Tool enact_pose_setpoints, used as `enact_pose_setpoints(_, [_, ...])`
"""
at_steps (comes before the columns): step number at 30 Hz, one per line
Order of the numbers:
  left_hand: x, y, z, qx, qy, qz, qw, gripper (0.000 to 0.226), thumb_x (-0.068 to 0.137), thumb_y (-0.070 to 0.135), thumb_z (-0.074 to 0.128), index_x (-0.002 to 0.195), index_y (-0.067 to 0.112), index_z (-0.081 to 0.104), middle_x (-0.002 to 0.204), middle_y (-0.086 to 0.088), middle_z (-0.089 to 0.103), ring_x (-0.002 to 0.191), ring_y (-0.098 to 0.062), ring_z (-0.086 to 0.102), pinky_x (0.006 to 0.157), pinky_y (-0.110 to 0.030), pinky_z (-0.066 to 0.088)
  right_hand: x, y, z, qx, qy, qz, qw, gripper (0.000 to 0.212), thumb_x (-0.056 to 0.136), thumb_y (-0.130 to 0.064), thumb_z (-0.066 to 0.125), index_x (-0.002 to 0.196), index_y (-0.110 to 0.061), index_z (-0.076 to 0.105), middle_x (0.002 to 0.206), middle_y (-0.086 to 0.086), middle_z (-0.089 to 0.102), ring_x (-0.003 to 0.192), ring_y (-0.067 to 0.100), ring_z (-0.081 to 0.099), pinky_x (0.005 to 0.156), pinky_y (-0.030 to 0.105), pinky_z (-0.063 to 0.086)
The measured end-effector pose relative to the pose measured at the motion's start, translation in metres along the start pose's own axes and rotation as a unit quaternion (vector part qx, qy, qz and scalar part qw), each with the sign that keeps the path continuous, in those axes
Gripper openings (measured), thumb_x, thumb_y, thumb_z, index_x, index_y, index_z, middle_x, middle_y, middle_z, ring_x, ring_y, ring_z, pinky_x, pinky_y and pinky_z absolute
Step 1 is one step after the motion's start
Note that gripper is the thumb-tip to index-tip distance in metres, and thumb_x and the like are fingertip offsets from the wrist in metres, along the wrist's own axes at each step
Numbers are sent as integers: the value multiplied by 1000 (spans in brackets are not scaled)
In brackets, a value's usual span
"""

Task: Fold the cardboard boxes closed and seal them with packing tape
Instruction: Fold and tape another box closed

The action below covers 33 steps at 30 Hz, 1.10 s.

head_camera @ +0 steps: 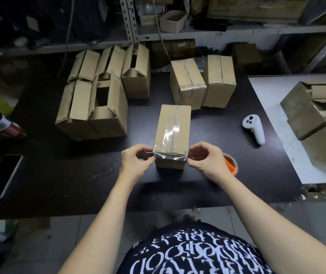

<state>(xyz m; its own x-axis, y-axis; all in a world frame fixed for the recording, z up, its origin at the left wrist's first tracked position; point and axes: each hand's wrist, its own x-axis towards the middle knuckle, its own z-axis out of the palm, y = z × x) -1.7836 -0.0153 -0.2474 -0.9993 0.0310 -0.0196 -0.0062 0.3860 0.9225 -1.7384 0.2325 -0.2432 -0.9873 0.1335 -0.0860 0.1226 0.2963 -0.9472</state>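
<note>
Box (173, 133) runs long axis near-to-far, and left hand (133, 161) and right hand (204, 158) pinch the tape (170, 156) at its near corners, one each side.

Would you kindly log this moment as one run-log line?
left hand: pinches tape | right hand: pinches tape | box: closed, taped | tape roll: on table

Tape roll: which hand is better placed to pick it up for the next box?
Right, probably. The tape roll lies just beside the right hand; the left hand pinches the other near corner of the taped box, which stands between it and the roll.
</note>
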Motion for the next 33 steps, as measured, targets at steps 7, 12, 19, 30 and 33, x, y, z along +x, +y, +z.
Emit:
enact_pose_setpoints(7, [6, 2, -2, 70, -26, 74, 995, 19, 76, 1, 87, 85, 12, 75, 77, 4, 73, 71, -12, 68, 68, -23, 56, 6, -3, 4, -56, -4, -13, 998, 32, 72, -5, 92, 92, -14, 69, 82, -1, 75, 76, 11, 72, 73, 24, 59])
enact_pose_setpoints(12, [10, -1, 1, 71, -31, 92, 993, 23, 74, 0, 88, 86, 13, 73, 78, 3, 72, 71, -12, 67, 69, -25, 55, 8, 0, 4, -69, 1, -22, 997, 35, 72, -9, 93, 93, -19, 67, 82, -3, 74, 76, 12, 71, 74, 26, 61])
enact_pose_setpoints(19, [15, 6, -11, 84, -78, 171, 979, 34, 77, -5, 84, 105, 11, 75, 109, 2, 70, 73, -10, 72, 65, -22, 55, 10, -7, -6, -85, -9, -63, 994, 43, 72, -7, 92, 88, -31, 60, 83, -4, 69, 75, 14, 70, 69, 26, 59])
enact_pose_setpoints(30, [15, -9, 3, 168, -30, 264, 949, 6, 86, 14, 78, 80, 14, 78, 114, 4, 74, 92, -25, 74, 74, -40, 57, 13, 8, -5, -106, 20, -169, 980, 20, 79, -8, 88, 80, -26, 80, 95, -9, 65, 81, 14, 66, 66, 21, 48])
enact_pose_setpoints(33, [10, -9, 9, 135, -19, 261, 956, 7, 86, 3, 77, 80, 6, 75, 112, -2, 75, 104, -18, 73, 81, -40, 60, 12, 9, -4, -108, 32, -180, 977, 13, 81, -9, 86, 79, -21, 81, 95, -8, 66, 83, 17, 67, 67, 23, 49])
